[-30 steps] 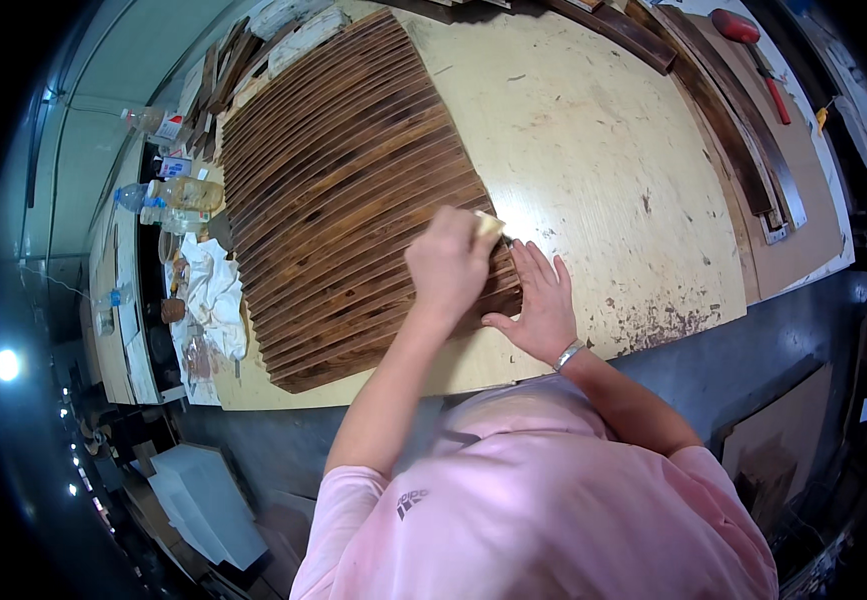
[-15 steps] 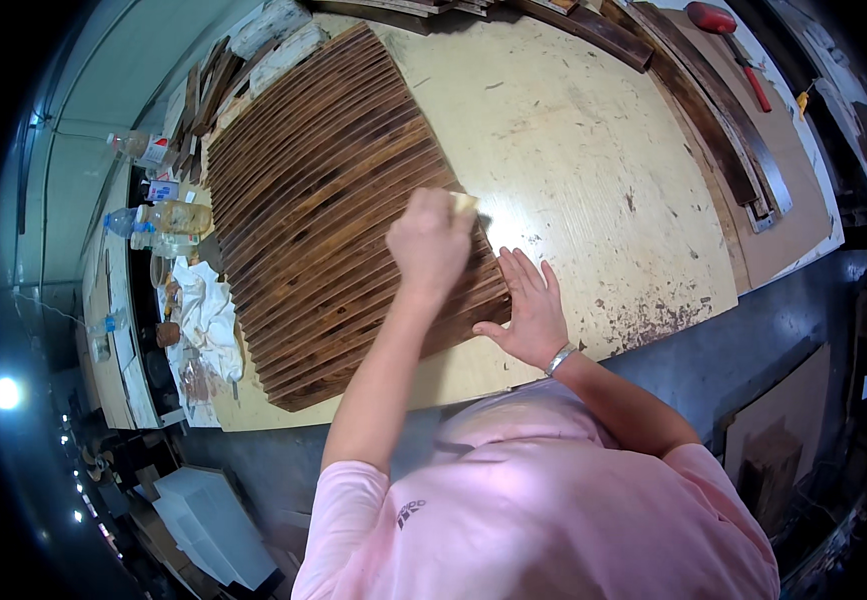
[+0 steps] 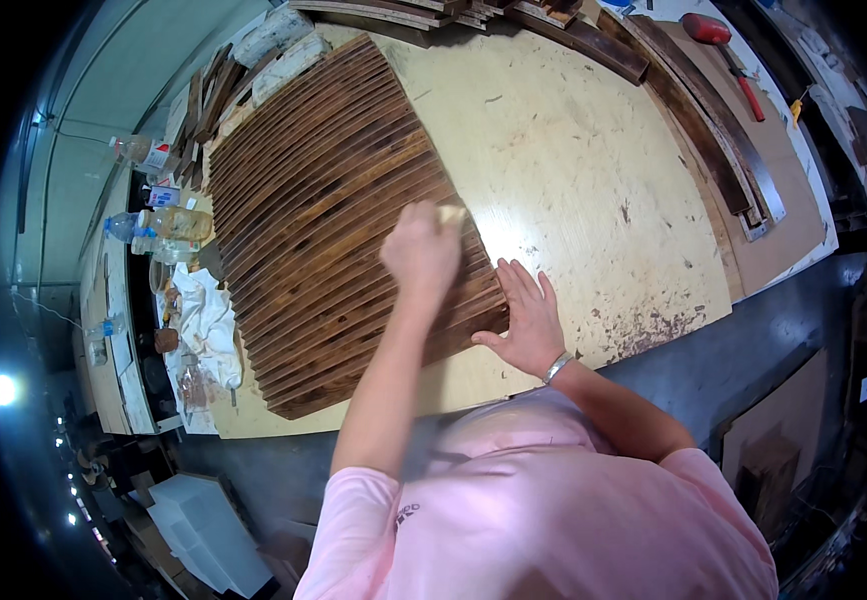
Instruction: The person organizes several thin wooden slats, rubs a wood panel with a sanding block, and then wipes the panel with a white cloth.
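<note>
A wide panel of dark brown wood (image 3: 323, 230) with many raised parallel ridges lies on the table, its ridges running from side to side. My left hand (image 3: 419, 252) is closed round a small pale yellow pad (image 3: 451, 214) on the panel, close to its right edge; whether it is sandpaper or sponge I cannot make out. At the panel's near right corner, my right hand (image 3: 531, 325) rests with fingers stretched out and thumb spread, against the edge. A silver band sits on that wrist.
The pale tabletop (image 3: 573, 180) has dark stains. Bottles (image 3: 175, 224) and a white cloth (image 3: 205, 322) lie along the left side. Dark wood strips (image 3: 693, 120) run along the right, near a red-headed mallet (image 3: 706, 30). More boards (image 3: 583, 45) are stacked at the back.
My left hand has shifted slightly left and toward me with the pad, over the ridges. My right hand stays at the corner. The whole view has tilted slightly.
</note>
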Tool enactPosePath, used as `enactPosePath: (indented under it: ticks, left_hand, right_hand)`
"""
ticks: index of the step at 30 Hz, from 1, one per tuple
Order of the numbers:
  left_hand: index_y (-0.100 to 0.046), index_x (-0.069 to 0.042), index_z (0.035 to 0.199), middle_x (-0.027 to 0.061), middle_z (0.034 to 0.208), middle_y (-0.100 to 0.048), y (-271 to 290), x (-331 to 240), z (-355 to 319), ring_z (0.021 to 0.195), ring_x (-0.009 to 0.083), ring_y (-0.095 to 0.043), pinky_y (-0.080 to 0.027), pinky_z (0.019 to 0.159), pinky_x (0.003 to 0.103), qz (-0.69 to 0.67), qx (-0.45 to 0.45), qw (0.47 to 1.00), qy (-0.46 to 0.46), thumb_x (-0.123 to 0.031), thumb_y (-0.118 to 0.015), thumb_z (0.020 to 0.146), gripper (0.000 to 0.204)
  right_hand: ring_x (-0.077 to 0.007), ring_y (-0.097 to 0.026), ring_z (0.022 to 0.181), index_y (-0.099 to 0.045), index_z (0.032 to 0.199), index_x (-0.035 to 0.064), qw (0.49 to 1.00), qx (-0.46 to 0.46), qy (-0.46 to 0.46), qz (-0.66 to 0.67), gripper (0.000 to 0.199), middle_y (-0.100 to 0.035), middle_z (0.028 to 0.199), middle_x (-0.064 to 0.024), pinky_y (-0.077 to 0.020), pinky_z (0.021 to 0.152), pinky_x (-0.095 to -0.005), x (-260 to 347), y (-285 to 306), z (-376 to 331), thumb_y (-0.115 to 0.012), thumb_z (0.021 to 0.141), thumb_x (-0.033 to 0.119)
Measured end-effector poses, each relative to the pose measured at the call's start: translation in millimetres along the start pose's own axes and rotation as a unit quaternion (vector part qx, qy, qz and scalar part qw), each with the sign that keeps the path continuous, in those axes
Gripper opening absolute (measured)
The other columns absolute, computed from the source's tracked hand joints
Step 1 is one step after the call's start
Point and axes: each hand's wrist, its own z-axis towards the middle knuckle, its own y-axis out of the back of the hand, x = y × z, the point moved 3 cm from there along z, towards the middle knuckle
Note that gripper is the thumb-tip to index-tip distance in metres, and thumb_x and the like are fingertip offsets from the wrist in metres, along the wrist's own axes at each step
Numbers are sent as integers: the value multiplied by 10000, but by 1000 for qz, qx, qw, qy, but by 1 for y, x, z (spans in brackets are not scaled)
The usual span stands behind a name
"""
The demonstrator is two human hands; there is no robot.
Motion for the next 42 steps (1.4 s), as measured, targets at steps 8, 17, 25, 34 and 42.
enactPosePath:
  ticks: [8, 17, 25, 34, 42]
  left_hand:
    - [-674, -72, 820, 95, 785, -698, 109, 202, -65, 687, 272, -656, -495, 644, 405, 114, -62, 952, 277, -227, -771, 780, 187]
    - [-642, -68, 834, 103, 831, -641, 34, 57, -42, 706, 307, -635, -501, 648, 406, -42, -84, 996, 9, -181, -730, 795, 148]
    - [-639, -95, 821, 85, 859, -636, 37, 59, -29, 660, 321, -658, -520, 563, 445, -20, -10, 999, 30, -153, -731, 771, 120]
    - [-626, -78, 837, 92, 851, -622, 17, 28, -31, 691, 328, -646, -513, 607, 438, -57, 3, 998, -23, -201, -733, 795, 168]
    - [-650, -81, 842, 99, 859, -643, 125, 222, -86, 764, 321, -644, -500, 671, 426, 101, -55, 983, 145, -148, -747, 788, 129]
  right_hand:
    - [-279, -252, 1477, -239, 1527, 41, 1000, 4, -2, 10, 1084, -306, 1583, -112, -128, 1200, -516, 2, 1, 0, -793, 719, 505]
    - [-319, -292, 1452, -273, 1506, -4, 1000, -18, 16, 8, 1070, -348, 1548, -172, -148, 1185, -543, 6, 2, 2, -810, 704, 459]
    - [-336, -300, 1446, -254, 1514, -1, 999, -27, 32, -5, 1088, -339, 1559, -156, -172, 1169, -562, 4, 1, 0, -784, 718, 518]
    - [-330, -312, 1443, -279, 1510, -2, 999, -29, 26, -15, 1089, -368, 1543, -163, -180, 1172, -550, 7, 1, 1, -787, 708, 531]
    - [-327, -315, 1441, -286, 1507, -6, 999, -36, 19, 0, 1099, -384, 1533, -165, -178, 1179, -538, 9, 2, 0, -823, 680, 481]
